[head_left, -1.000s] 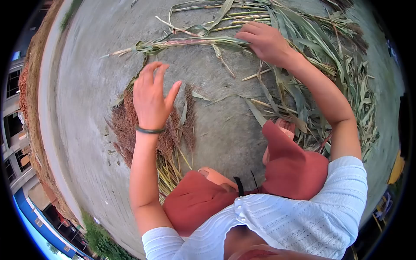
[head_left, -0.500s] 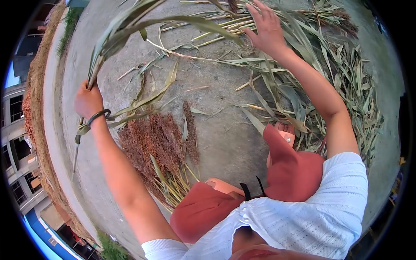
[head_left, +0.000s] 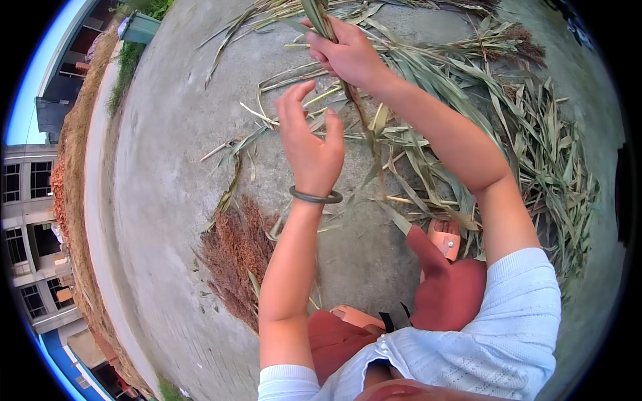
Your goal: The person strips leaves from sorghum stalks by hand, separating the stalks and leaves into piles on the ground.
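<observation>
A leafy sorghum stalk (head_left: 360, 110) is gripped in my right hand (head_left: 351, 57) at the top of the view. Its brownish lower end hangs down over the concrete, and its upper end runs out of frame. Below and left of it, my left hand (head_left: 309, 144) is raised with fingers curved and apart, holding nothing; a dark bangle (head_left: 315, 197) circles that wrist. Reddish-brown sorghum heads (head_left: 234, 257) lie in a bunch on the ground, partly hidden by my left forearm.
Stripped green leaves (head_left: 545, 170) form a heap on the right. More cut stalks (head_left: 287, 80) and sorghum heads (head_left: 521, 47) lie toward the far side. My sandalled foot (head_left: 443, 239) is beside the leaves. A green bin (head_left: 140, 28) stands at the upper left by the curb.
The leafy stalk has passed from my left hand to my right. My left hand has swung in from the far left and opened; my right hand has closed and moved slightly left.
</observation>
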Demonstrator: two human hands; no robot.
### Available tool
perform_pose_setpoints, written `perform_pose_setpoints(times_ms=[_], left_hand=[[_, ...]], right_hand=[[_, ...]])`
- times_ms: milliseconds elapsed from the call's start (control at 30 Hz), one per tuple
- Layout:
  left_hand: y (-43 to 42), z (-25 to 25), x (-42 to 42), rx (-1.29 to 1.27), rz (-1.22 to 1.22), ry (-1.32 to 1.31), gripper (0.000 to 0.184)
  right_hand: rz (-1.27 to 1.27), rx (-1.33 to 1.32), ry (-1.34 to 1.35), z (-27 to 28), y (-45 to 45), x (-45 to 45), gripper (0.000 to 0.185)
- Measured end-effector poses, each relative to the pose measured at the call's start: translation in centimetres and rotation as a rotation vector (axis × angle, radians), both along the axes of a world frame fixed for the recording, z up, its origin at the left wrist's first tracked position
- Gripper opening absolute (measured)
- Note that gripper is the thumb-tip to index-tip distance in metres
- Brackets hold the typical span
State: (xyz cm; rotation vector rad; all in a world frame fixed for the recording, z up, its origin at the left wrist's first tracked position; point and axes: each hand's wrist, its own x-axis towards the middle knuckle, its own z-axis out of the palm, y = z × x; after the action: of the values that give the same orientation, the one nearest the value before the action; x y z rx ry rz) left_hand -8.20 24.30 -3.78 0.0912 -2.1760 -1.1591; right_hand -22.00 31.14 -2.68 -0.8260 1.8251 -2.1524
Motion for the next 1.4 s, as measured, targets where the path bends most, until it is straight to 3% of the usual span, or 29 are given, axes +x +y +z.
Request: perform_pose_setpoints(times_ms=[100,133,167,200,300,433,633,767,900,1033,1200,1267,1333,1400], left_hand=[[-4.6,1.6,2.3,0.320,0.126,-0.034,0.029],[-6.3,2.5,2.8,0.452,0.154,-0.019,0.029],[-7.9,3.3,3.5,0.584,0.183,0.001,0.030],[-9.5,3.7,4.4,0.617,0.188,0.003,0.039],[-12.6,3.6,7.1,0.842,0.135,0.140,0.038],[-15.6,-0.3,9.8,1.025,0.173,0.071,0.032],[-18.3,-2.9,13.0,1.059,0.241,0.022,0.027],[-18.4,-4.2,13.8,1.067,0.345,0.047,0.033],[-20.5,-4.6,13.9,1.127,0.635,0.364,0.040],[-25.7,-7.1,18.1,1.185,0.888,0.301,0.044],[-28.5,-11.3,21.0,1.223,1.079,0.289,0.048],[-29.9,-12.8,22.6,1.259,1.151,0.321,0.051],[-29.2,-12.8,22.2,1.280,1.126,0.253,0.051],[-28.8,-13.5,21.0,1.310,1.107,0.237,0.050]], right_hand=[[0.296,0.291,-0.008,5.6,0.9,1.4,0.029],[0.477,0.285,-0.107,6.6,0.7,1.8,0.030],[0.475,0.257,-0.090,6.6,0.2,2.9,0.022],[0.476,0.227,-0.075,6.3,-0.5,4.3,0.018],[0.571,0.298,-0.047,1.6,-1.9,6.9,0.019],[0.734,0.303,-0.301,-2.3,-1.3,11.8,0.017],[0.926,0.499,-0.666,-5.0,-0.5,14.1,0.020],[0.716,0.464,-0.387,-7.6,-2.4,16.2,0.022],[0.451,0.227,-0.296,-8.5,-4.6,18.3,0.022],[0.627,0.087,-0.791,-6.2,-3.9,18.0,0.022],[0.620,0.121,-0.879,-5.7,-0.4,16.4,0.026],[0.525,0.340,-0.797,-5.7,2.9,15.5,0.026],[0.366,0.278,-1.061,-6.4,6.7,14.6,0.027],[0.371,0.308,-0.992,-6.2,9.4,14.2,0.027]])
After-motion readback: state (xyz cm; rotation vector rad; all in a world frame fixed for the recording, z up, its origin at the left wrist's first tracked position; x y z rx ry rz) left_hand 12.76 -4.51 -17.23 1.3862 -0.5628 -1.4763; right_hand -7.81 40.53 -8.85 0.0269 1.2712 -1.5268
